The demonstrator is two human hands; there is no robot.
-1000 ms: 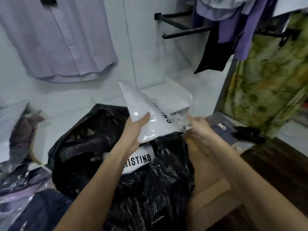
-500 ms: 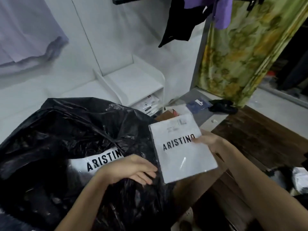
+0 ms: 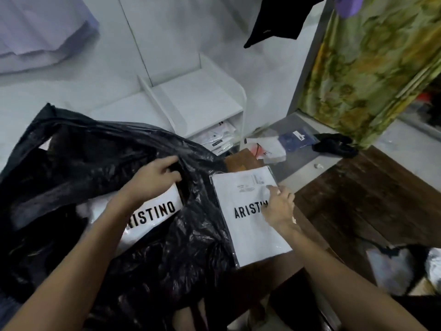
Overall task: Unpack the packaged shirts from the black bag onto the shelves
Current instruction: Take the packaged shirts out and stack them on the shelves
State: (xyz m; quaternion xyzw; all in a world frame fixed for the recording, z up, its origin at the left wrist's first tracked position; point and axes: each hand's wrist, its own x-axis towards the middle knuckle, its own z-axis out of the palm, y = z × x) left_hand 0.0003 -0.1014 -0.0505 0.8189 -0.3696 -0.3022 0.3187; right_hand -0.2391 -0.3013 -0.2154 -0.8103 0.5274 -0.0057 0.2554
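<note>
Unpacking shirts beside the white shelves

Reaching into the black bag, the left hand has its grip clenched on the bag's rim, just above a packaged shirt lying inside. The right hand rests with relaxed, released fingers on a second packaged shirt, which lies flat just right of the bag, on a brown box. White shelves stand behind.

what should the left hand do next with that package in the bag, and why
Probably grip the packaged shirt and draw it out. The left hand is already inside the black bag at the package's top edge, while the right hand rests on the other package lying outside.
</note>
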